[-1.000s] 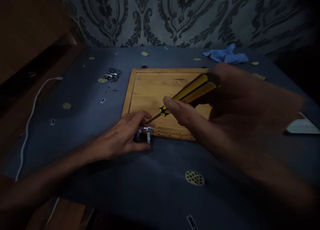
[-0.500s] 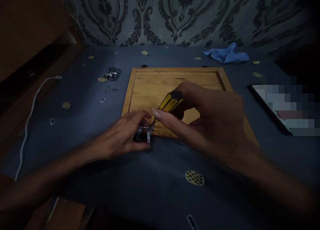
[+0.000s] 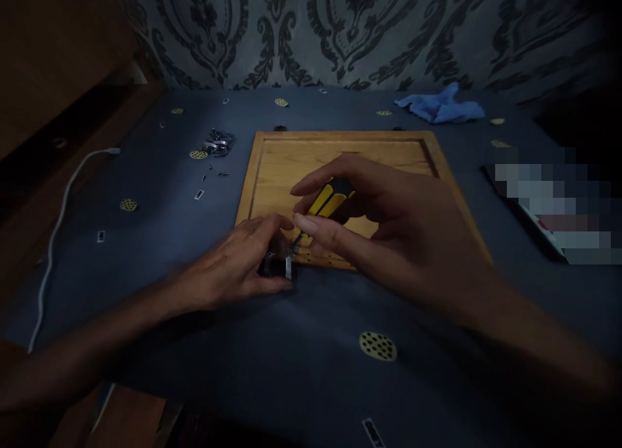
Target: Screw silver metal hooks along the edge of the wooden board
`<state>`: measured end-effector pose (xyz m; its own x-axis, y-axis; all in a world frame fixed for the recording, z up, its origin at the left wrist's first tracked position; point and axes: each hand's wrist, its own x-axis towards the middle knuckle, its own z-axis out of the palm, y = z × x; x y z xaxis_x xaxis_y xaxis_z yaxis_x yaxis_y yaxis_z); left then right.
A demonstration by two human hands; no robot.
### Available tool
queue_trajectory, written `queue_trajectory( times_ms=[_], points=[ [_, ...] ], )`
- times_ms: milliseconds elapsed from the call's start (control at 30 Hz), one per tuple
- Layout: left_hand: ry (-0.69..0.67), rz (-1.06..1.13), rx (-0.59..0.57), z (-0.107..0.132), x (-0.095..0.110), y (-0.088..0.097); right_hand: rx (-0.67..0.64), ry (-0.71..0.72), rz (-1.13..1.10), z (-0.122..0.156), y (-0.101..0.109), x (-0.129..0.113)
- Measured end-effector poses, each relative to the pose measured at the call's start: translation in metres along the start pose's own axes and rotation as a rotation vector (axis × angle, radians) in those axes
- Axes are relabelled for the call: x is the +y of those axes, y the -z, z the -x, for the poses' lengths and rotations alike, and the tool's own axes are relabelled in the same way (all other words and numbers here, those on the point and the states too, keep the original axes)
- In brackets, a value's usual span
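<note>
A framed wooden panel [image 3: 296,163] lies flat, with several small dark holes along its near edge. At its near left corner sits a metal hinge [image 3: 288,266], and my left hand [image 3: 240,260] holds it there between thumb and fingers. My right hand [image 3: 403,234] grips a short screwdriver [image 3: 328,201] with a yellow and black handle. The screwdriver is tilted, its shaft pointing down at the hinge. Where the tip meets the metal is too small and dark to make out.
Several metal hinges [image 3: 218,143] lie in a heap left of the panel, with a few loose screws [image 3: 222,174] before them. A white cable [image 3: 63,214] runs along the left. A blue cloth [image 3: 442,104] lies at the back right, and a phone [image 3: 529,224] lies at the right.
The index finger of my right hand has lifted and stretched forward off the screwdriver handle, while the thumb stays on it. My left hand and the hinge keep their places.
</note>
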<state>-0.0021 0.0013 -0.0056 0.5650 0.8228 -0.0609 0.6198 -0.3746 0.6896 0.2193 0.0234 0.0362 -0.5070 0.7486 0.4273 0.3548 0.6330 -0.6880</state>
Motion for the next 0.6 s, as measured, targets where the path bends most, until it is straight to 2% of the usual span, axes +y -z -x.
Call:
queue_trajectory(
  times_ms=[133, 267, 467, 600],
  points=[
    [-0.005, 0.003, 0.004, 0.001, -0.001, -0.001, -0.020, 0.041, -0.043, -0.001, 0.002, 0.002],
    [-0.039, -0.002, 0.012, 0.001, -0.005, -0.003, 0.026, 0.063, 0.122, 0.000, -0.001, 0.004],
    [-0.053, -0.016, 0.011, 0.001, -0.006, -0.003, 0.175, 0.164, 0.261, 0.007, -0.012, -0.001],
    [-0.010, 0.026, 0.001, 0.000, -0.001, 0.000, 0.350, 0.064, 0.204, 0.009, -0.010, -0.008]
  ],
)
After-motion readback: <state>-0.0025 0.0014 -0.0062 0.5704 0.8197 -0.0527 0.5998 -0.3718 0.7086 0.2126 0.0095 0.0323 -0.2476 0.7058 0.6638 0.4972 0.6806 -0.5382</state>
